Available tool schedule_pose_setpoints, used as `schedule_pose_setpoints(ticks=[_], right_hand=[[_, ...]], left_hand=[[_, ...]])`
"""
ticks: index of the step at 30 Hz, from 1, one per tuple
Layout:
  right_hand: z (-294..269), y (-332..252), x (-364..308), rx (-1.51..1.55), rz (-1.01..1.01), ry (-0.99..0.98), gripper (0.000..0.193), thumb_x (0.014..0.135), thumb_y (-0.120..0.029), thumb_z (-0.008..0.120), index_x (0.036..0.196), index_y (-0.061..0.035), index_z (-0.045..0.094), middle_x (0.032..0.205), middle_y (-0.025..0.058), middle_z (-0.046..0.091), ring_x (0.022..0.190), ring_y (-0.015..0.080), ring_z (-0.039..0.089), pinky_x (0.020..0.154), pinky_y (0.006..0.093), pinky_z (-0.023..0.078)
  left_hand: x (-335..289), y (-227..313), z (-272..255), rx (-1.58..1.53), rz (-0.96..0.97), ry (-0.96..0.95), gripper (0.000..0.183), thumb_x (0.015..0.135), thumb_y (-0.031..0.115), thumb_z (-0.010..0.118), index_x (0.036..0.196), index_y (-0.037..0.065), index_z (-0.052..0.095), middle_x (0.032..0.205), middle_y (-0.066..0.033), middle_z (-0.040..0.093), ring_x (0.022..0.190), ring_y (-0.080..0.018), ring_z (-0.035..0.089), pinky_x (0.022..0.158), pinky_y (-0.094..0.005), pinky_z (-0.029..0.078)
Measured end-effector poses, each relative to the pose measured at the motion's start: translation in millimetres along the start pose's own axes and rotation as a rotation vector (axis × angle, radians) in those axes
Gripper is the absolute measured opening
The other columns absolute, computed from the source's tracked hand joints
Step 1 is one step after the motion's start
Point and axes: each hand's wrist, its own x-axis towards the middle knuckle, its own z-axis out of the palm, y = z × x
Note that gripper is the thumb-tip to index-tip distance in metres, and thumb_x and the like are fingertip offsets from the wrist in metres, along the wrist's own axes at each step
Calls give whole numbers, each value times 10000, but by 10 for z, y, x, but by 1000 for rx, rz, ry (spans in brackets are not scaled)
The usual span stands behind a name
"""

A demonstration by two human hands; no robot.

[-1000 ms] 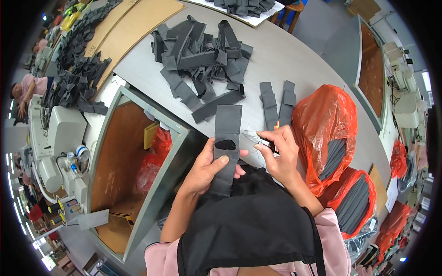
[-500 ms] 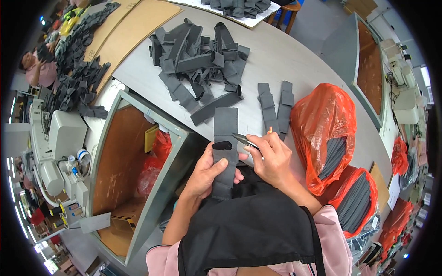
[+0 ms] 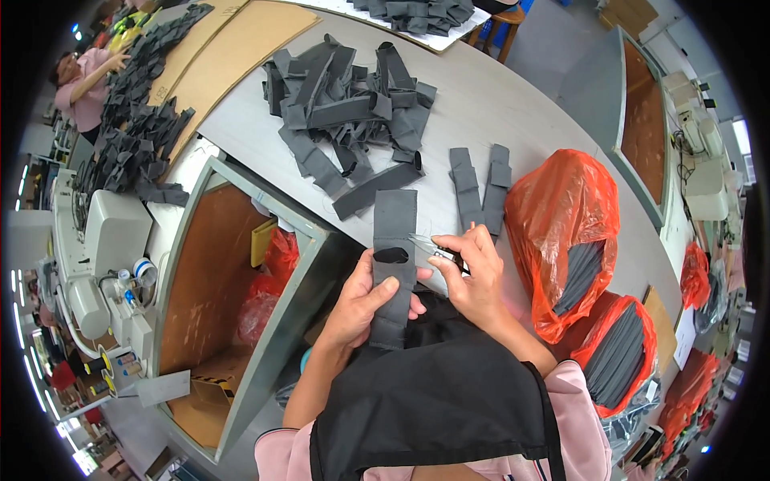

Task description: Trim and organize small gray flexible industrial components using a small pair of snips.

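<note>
My left hand (image 3: pixel 360 301) grips a dark grey fabric strip (image 3: pixel 395 215), thumb on top and fingers beneath. The strip stands lengthwise away from me, and a dark oval opening shows just past my thumb. In my right hand (image 3: pixel 477 276) is a small pair of thread snips (image 3: pixel 443 252), the blades pointing left at the strip's right edge near a cross seam. Whether the blades touch the cloth I cannot tell. Beyond my hands lies a heap of similar grey strips (image 3: pixel 345 104) on the pale table (image 3: pixel 513 96). Two strip pieces (image 3: pixel 484 184) lie side by side to the right.
Two red plastic bags (image 3: pixel 561 192) of stacked grey strips stand at the right. A grey-framed wooden bin (image 3: pixel 216 297) sits at the left, beside a sewing machine (image 3: pixel 120 224). At the far left, a person (image 3: pixel 80 92) in pink reaches over more strips.
The snips have turned slightly in my right hand, their blades now catching light. My left hand keeps its hold on the strip. The person at far left has raised an arm.
</note>
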Motion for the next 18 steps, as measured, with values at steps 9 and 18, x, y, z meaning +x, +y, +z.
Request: schedule_pose_setpoints(ticks=[9, 18], right_hand=[[69, 0, 109, -116, -267, 22, 291, 644, -13, 713, 923, -53, 644, 737, 61, 528, 561, 203, 524, 488, 302, 422], [64, 23, 108, -174, -394, -124, 356, 589, 25, 679, 937, -32, 634, 743, 52, 533, 569, 199, 529, 495, 303, 420]], left_hand=[[-13, -31, 42, 146, -23, 70, 539, 903, 146, 518, 1343, 60, 219, 1082, -176, 553, 756, -224, 633, 678, -333, 531], [-14, -72, 29, 196, -63, 101, 540, 903, 105, 507, 1364, 62, 228, 1032, -136, 542, 740, -203, 622, 673, -312, 519]])
